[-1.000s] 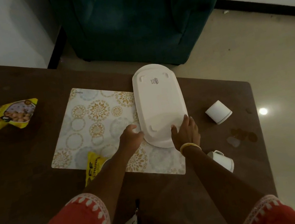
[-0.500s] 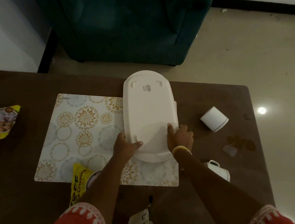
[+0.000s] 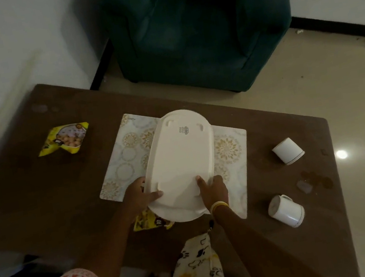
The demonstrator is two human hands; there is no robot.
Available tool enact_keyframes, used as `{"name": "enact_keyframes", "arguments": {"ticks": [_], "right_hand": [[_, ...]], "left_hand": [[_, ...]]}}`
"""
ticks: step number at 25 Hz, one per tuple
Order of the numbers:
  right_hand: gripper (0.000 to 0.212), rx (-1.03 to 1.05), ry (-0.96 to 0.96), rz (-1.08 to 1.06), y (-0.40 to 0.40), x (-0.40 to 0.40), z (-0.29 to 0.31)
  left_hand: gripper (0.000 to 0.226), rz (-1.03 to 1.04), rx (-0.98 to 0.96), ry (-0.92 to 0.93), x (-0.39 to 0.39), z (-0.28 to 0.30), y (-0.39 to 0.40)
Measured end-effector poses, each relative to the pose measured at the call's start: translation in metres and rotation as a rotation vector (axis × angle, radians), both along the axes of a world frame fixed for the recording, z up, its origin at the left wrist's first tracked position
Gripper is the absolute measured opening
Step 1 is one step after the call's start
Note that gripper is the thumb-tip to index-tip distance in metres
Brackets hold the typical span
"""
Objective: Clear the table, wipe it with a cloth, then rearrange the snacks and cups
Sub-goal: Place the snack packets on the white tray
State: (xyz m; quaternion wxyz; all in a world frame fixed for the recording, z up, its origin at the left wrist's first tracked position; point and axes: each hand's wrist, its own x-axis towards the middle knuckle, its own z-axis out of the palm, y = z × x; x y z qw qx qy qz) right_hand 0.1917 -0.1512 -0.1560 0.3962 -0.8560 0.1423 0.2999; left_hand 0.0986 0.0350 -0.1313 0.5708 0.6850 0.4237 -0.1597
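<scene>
Since half a second ago the white oval tray (image 3: 180,162), held upside down with its moulded feet and printed stamp facing up, has tilted further so that its far end leans to the person's left, and it now covers the middle of the patterned placemat (image 3: 230,154) rather than the mat's right part; the mat shows on both sides of it. Left hand (image 3: 138,197) grips the tray's near left edge, thumb laid flat on the underside and the other fingers curled beneath the rim (those fingers are hidden, so their spread cannot be told). Right hand (image 3: 213,192) holds the near right edge the same way, with one digit pressed along the white surface and the rest wrapped over the rim; a yellow bangle (image 3: 219,205) sits on that wrist. One yellow snack packet (image 3: 150,222) lies partly under the tray's near end and the left forearm, as before. A second yellow snack packet (image 3: 64,140) lies well apart on the far left of the brown table (image 3: 43,210). Two white cups lie on their sides to the right: the far cup (image 3: 288,151) just off the mat, the near cup (image 3: 286,210) by the table's near right. A patterned cloth (image 3: 196,271) hangs at the near table edge.
</scene>
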Motion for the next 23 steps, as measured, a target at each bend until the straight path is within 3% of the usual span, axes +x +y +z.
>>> {"name": "enact_keyframes", "arguments": {"ticks": [7, 13, 18, 21, 23], "right_hand": [[0.06, 0.023, 0.009, 0.14, 0.101, -0.131, 0.005], [0.051, -0.033, -0.008, 0.292, 0.169, -0.2, 0.014], [0.054, -0.031, -0.011, 0.464, 0.224, -0.221, 0.01], [0.056, -0.017, -0.005, 0.553, 0.265, -0.218, -0.001], [0.058, -0.006, -0.007, 0.613, 0.292, -0.213, -0.012]], "left_hand": [[0.059, 0.235, -0.122, 0.043, -0.152, 0.013, 0.082], [0.063, 0.384, -0.191, 0.033, -0.249, 0.013, 0.127], [0.05, 0.587, -0.245, -0.012, -0.291, 0.006, 0.158], [0.057, 0.724, -0.263, -0.038, -0.299, -0.004, 0.176], [0.078, 0.772, -0.299, -0.095, -0.301, -0.011, 0.189]]}}
